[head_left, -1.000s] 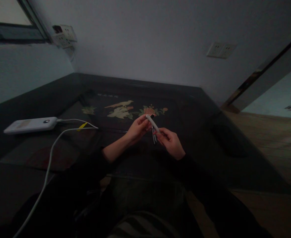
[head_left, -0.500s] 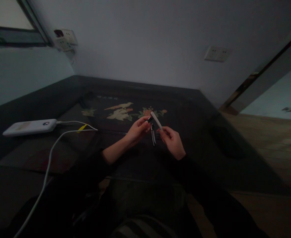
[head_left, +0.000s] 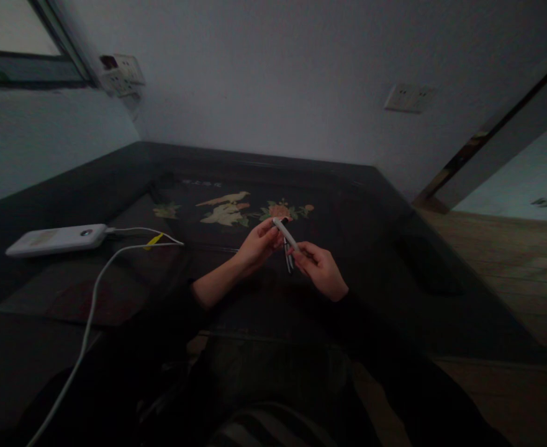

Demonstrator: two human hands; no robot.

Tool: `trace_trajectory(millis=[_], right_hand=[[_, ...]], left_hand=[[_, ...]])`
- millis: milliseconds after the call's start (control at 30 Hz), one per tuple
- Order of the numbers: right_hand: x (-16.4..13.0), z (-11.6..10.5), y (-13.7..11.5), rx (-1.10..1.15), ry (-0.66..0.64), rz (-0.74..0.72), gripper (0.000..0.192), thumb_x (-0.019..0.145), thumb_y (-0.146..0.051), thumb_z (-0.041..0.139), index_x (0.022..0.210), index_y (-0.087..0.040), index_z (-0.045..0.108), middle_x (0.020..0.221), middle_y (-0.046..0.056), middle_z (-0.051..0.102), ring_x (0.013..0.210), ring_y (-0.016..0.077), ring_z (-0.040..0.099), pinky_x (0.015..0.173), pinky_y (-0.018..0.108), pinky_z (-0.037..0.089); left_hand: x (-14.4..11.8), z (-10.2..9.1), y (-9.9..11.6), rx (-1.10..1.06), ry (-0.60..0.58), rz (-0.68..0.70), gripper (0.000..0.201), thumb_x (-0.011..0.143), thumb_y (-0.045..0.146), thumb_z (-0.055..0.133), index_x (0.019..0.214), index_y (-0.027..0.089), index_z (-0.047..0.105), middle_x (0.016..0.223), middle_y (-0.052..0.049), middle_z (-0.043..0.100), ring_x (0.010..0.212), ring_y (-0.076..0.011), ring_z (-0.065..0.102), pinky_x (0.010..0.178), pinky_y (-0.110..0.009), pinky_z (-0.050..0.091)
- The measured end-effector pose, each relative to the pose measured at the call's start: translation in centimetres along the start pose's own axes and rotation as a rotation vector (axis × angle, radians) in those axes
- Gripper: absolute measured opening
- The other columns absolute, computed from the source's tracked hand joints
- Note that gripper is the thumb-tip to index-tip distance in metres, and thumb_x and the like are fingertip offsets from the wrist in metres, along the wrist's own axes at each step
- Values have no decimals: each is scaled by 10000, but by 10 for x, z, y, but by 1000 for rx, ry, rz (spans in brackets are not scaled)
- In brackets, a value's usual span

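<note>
My right hand (head_left: 322, 270) pinches the lower end of a slim, pale, slightly curved strip (head_left: 286, 234); its exact kind does not show. The strip slants up and left, and its upper end overlaps the fingertips of my left hand (head_left: 258, 247). Those fingers are closed round a small dark piece (head_left: 284, 221), mostly hidden behind the strip. Below it, between my hands, hangs a narrow dark and silvery thing (head_left: 289, 257), too dim to name. Both hands are above the dark tabletop (head_left: 264, 298).
A white power bank (head_left: 59, 239) lies at the left, with a white cable (head_left: 94, 295) bearing a yellow tag (head_left: 154, 240). Birds and flowers (head_left: 226, 210) decorate the tabletop. A dark flat object (head_left: 429, 267) lies at the right. Sockets (head_left: 409, 98) sit on the wall behind.
My right hand has brought the pale strip slightly left and down, so its upper end now lies across my left fingertips. My left hand has barely moved.
</note>
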State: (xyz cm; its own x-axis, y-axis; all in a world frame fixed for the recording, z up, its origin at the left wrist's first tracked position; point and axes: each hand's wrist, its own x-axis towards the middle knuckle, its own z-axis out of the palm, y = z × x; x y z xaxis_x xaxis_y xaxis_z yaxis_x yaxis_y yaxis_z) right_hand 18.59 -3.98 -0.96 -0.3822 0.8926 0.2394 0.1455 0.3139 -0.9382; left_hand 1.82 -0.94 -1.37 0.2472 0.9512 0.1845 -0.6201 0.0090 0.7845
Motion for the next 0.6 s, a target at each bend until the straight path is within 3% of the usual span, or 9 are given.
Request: trace_trajectory(millis=[400, 600], right_hand=[[6, -5, 5, -72, 174, -14, 406, 831, -540, 576, 894, -144, 644, 655, 9, 551, 526, 102, 432, 469, 229, 319], [4, -4, 4, -90, 158, -19, 397, 853, -528, 554, 905, -144, 641, 634, 1, 531, 524, 103, 425, 468, 229, 313]], left_hand=[[-1, -6, -3, 51, -9, 6, 499, 644, 447, 821, 1005, 169, 620, 569, 68, 501, 507, -53, 397, 535, -196, 330], [1, -7, -4, 61, -10, 22, 521, 616, 466, 833, 979, 166, 609, 562, 70, 500, 509, -59, 399, 533, -210, 318]])
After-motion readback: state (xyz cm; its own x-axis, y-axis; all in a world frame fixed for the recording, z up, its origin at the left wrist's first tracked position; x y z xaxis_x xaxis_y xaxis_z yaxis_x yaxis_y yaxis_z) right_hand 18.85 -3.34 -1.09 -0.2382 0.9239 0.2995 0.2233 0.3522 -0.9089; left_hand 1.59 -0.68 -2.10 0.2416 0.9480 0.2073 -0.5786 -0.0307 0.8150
